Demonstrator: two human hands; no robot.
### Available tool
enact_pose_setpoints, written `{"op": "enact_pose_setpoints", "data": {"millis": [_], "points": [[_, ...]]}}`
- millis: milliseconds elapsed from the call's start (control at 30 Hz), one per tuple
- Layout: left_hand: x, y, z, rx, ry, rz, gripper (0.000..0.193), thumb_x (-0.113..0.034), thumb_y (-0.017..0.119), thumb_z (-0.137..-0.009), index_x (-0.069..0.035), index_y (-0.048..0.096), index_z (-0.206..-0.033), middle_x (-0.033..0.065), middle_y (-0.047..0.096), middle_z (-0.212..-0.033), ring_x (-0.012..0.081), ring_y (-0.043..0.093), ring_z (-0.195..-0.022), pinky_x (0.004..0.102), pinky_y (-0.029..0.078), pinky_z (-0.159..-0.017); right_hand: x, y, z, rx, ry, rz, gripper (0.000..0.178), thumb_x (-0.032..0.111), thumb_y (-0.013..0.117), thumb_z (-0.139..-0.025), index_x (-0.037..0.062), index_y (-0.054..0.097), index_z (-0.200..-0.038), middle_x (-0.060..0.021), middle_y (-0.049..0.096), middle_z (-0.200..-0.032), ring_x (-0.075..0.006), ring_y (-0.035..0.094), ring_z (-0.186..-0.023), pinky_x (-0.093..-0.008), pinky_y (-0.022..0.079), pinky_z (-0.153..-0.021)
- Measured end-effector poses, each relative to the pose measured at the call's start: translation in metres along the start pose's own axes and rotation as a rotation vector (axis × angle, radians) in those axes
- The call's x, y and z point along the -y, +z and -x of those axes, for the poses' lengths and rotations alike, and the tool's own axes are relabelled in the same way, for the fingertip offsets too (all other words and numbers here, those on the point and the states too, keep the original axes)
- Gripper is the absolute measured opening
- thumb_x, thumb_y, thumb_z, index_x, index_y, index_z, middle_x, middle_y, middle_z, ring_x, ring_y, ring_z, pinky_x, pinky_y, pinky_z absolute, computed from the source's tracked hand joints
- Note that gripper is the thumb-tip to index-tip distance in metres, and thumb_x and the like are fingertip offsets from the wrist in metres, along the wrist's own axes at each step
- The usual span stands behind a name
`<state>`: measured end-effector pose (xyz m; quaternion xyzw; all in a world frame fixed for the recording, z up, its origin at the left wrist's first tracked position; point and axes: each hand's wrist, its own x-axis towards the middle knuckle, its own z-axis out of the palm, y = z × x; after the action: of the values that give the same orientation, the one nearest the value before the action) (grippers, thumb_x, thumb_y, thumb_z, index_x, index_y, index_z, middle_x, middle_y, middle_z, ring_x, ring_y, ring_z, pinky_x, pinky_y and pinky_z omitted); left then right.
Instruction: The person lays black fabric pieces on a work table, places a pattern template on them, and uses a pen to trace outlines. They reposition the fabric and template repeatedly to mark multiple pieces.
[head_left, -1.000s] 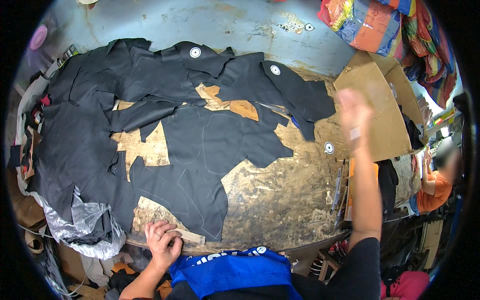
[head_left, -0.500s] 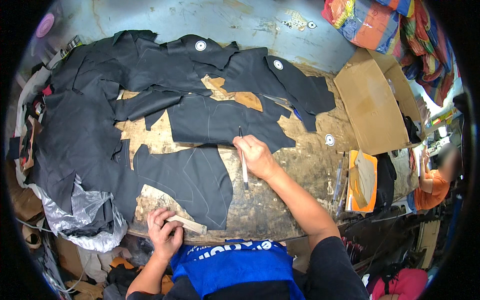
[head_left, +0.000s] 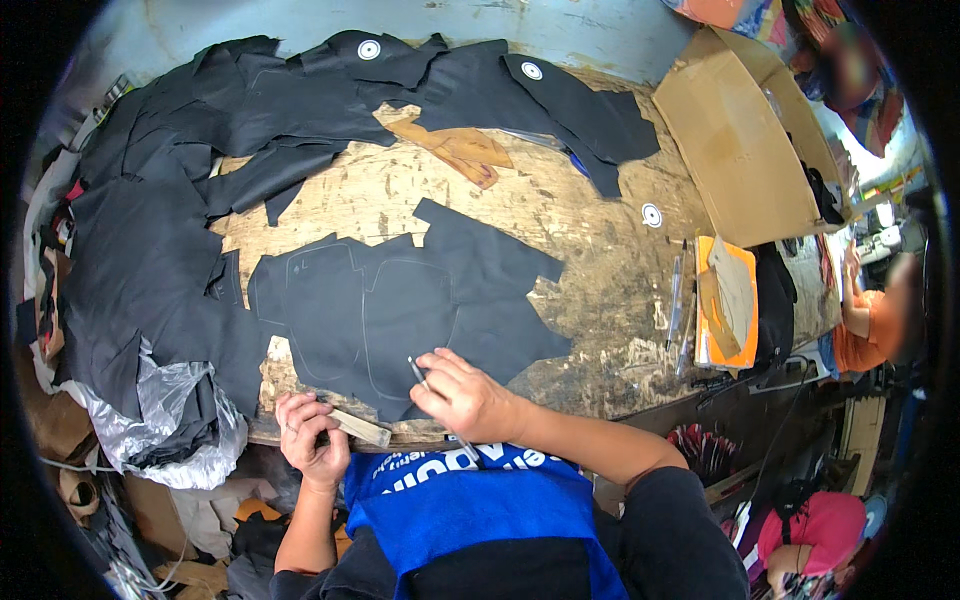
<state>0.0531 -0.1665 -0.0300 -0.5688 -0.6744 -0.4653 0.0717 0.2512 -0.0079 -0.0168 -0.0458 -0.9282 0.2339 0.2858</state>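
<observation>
My right hand (head_left: 462,398) is closed round a slim silver pen (head_left: 416,372), tip pointing away from me. The hand lies over the near part of a dark sheet of leather-like material (head_left: 410,300). Thin pale outlines are drawn on that sheet, and its edges are jagged. At the table's front edge, my left hand (head_left: 312,440) grips a flat beige strip (head_left: 362,428) between thumb and fingers. The strip's other end sticks out to the right, close to the sheet's near edge.
Large dark sheets (head_left: 150,230) are heaped along the left and back of the worn wooden table (head_left: 620,300). Brown scraps (head_left: 460,150) lie mid-back. On the right stand a cardboard box (head_left: 725,140), pens (head_left: 674,300) and an orange folder (head_left: 745,340). Beyond sits a person in orange (head_left: 865,330).
My right hand has come nearer to me and left, and the outlined sheet has slid with it over the nearer marked piece. My left hand keeps the strip. The whole view has shifted slightly.
</observation>
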Motion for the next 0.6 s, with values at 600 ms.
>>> {"op": "enact_pose_setpoints", "data": {"millis": [600], "points": [[-0.038,0.023,-0.043,0.108,-0.186,-0.187,0.061,-0.013,0.078,-0.064,-0.004,0.054,-0.119,0.0233,0.043,-0.131,0.0416,0.040,-0.124,0.0481,0.032,-0.104,0.002,-0.034,0.013,-0.218,0.561,-0.591,0.028,0.004,0.071,-0.074,0.0032,0.061,-0.100,-0.0091,0.064,-0.093,-0.0160,0.062,-0.083,-0.0286,0.050,-0.073]]}}
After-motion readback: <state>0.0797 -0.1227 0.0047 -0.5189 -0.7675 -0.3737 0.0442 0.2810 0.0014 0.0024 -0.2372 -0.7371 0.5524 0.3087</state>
